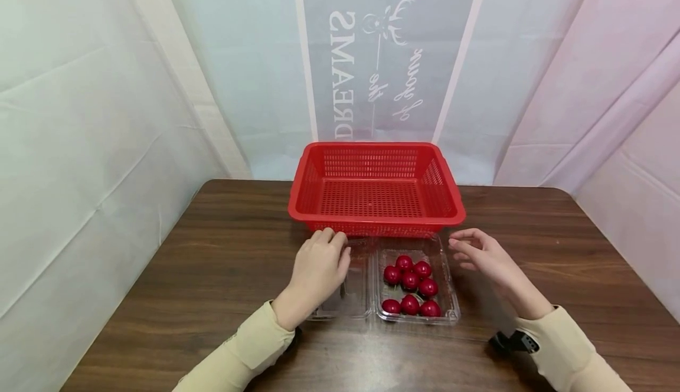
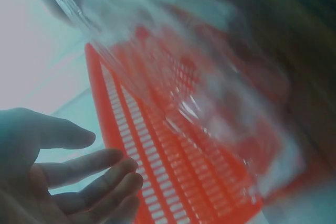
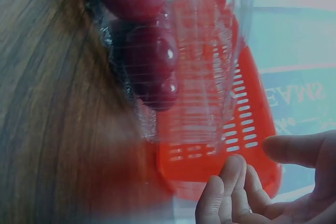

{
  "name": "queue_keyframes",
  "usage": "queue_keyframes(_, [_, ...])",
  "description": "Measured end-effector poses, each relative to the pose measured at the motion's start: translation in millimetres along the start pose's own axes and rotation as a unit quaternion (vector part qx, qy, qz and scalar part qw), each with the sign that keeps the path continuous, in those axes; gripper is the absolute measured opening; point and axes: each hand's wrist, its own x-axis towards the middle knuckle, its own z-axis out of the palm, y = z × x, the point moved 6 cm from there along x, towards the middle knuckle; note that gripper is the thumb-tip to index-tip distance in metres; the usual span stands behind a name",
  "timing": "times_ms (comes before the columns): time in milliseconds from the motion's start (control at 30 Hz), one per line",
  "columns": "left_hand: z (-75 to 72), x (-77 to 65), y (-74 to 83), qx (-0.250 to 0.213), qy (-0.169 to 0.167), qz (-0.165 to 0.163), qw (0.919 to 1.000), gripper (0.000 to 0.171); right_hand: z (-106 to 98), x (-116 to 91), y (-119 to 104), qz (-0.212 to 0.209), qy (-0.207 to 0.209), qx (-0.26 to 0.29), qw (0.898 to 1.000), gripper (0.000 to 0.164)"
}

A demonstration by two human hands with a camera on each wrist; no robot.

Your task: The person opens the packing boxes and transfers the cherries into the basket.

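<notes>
A clear plastic clamshell box (image 1: 448, 297) lies unfolded on the table, its lid (image 1: 358, 294) spread out to the left. Several dark red cherries (image 1: 409, 281) sit in the box's right half; a few also show through its wall in the right wrist view. My left hand (image 1: 321, 265) hovers over the lid, partly hiding it, with fingers bent loosely and nothing between them. To the right of the box is my right hand (image 1: 486, 256), thumb apart from the fingers, holding nothing. Whether either hand touches the plastic is unclear.
Directly behind the box stands a red perforated basket (image 1: 372, 219) with nothing in it. Dark wood-grain table (image 1: 228, 250) extends to both sides. A pale cloth (image 1: 255, 73) with printed lettering hangs behind the table, and white cloth flanks it.
</notes>
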Motion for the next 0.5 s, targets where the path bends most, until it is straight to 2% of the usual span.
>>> queue_keyframes(133, [3.7, 0.6, 11.5, -0.018, -0.010, 0.008, 0.9998, 0.011, 0.3, -3.9, -4.7, -0.010, -0.005, -0.004, 1.000, 0.044])
queue_keyframes(300, [9.0, 0.6, 21.7, -0.021, -0.027, 0.013, 0.9993, 0.013, -0.1, -6.8, -9.4, -0.017, -0.002, -0.010, 1.000, 0.042])
queue_keyframes(500, [15.2, -0.5, 31.9, -0.020, -0.048, 0.034, 0.9981, 0.013, 1.0, -9.2, -14.5, -0.027, 0.005, -0.030, 0.999, 0.040])
